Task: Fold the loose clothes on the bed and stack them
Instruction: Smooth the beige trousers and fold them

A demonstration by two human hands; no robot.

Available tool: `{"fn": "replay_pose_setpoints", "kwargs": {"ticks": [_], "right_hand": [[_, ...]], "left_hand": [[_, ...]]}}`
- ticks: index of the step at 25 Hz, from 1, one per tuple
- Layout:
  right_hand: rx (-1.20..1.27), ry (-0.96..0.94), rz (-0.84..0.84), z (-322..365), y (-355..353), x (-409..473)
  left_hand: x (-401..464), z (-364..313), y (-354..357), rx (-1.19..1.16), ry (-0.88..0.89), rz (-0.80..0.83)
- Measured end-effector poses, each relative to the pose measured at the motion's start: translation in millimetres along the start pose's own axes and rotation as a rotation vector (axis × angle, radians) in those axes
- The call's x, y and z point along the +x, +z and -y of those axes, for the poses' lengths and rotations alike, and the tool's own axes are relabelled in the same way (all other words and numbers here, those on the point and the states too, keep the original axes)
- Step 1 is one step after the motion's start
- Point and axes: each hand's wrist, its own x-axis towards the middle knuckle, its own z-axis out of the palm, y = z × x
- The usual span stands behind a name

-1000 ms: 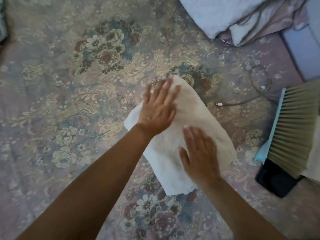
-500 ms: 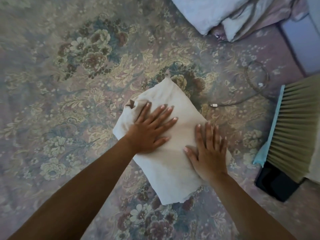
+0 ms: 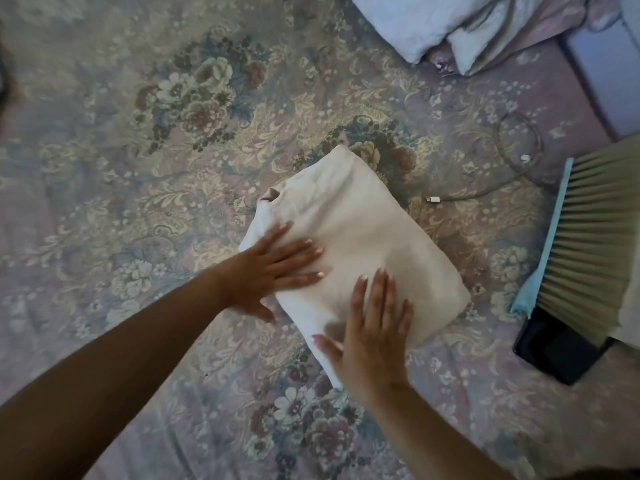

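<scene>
Two bare forearms reach in from the lower edge of the frame onto a floral bedspread [image 3: 145, 209] in faded pink, cream and blue. Nearest, at lower centre, the right hand [image 3: 372, 336] lies flat with its fingers straight and slightly spread, palm down on the near corner of a cream folded garment [image 3: 360, 237]; it holds nothing, only presses. Just left of it and a little farther up, the left hand [image 3: 266, 271] also rests flat, fingers straight and fanned toward the right, pressing the garment's left edge with the thumb over the cloth's lower border. The garment sits at the centre of the frame as a tilted rectangle, one small fold of cloth poking out at its upper left side. At the right edge a dark phone [image 3: 557, 351] lies partly under a pleated beige fabric [image 3: 602, 237] with a light blue edge. Farther up, a white charging cable [image 3: 512, 157] curls on the bedspread, its plug near the garment's upper right side. At the upper right a pile of pale bedding [image 3: 460, 26] lies bunched.
</scene>
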Motion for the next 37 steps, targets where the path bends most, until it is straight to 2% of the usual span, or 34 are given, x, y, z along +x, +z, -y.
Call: {"fn": "replay_pose_setpoints", "kwargs": {"ticks": [4, 7, 9, 12, 14, 18, 21, 23, 26, 28, 30, 35, 37], "right_hand": [[-0.021, 0.144, 0.229, 49.2, 25.5, -8.2], [-0.142, 0.185, 0.183, 42.1, 38.7, 3.0], [-0.242, 0.132, 0.149, 35.6, 40.3, 3.5], [-0.282, 0.078, 0.272, 33.1, 23.6, 3.6], [-0.319, 0.071, 0.239, 32.4, 9.1, 3.4], [-0.34, -0.185, 0.215, 51.4, 16.8, -40.4], [-0.388, -0.375, 0.308, 95.5, 27.5, -93.3], [-0.384, -0.474, 0.311, 126.2, 21.2, -115.6], [-0.401, -0.597, 0.28, 176.5, -11.6, -141.8], [-0.355, -0.681, 0.199, 208.8, -41.7, -158.0], [-0.364, -0.787, 0.166, 239.5, -73.5, -170.9], [-0.342, -0.983, 0.245, 326.4, -138.9, -213.3], [-0.35, -1.068, 0.248, 367.8, -152.7, -232.3]], "left_hand": [[19.2, 1.1, 4.0, 0.085, -0.068, 0.082], [26.1, 0.7, 2.2, 0.166, -0.037, 0.082], [21.3, -0.8, -1.8, 0.235, -0.03, 0.009], [16.1, -17.9, -17.8, 0.271, -0.064, -0.062], [7.3, -35.6, -23.9, 0.265, -0.143, -0.069], [-57.9, -97.6, -21.7, 0.193, -0.387, -0.142], [-133.8, -155.5, -17.4, 0.164, -0.545, -0.066], [-179.0, -178.9, -25.7, 0.157, -0.626, -0.042], [-242.7, -191.5, -65.5, 0.21, -0.731, -0.06], [-283.1, -195.1, -102.0, 0.232, -0.773, -0.075], [-320.2, -193.9, -151.1, 0.201, -0.837, -0.011], [-427.5, -219.2, -238.2, 0.135, -0.986, 0.227], [-471.2, -238.1, -260.7, 0.105, -1.117, 0.309]]}}
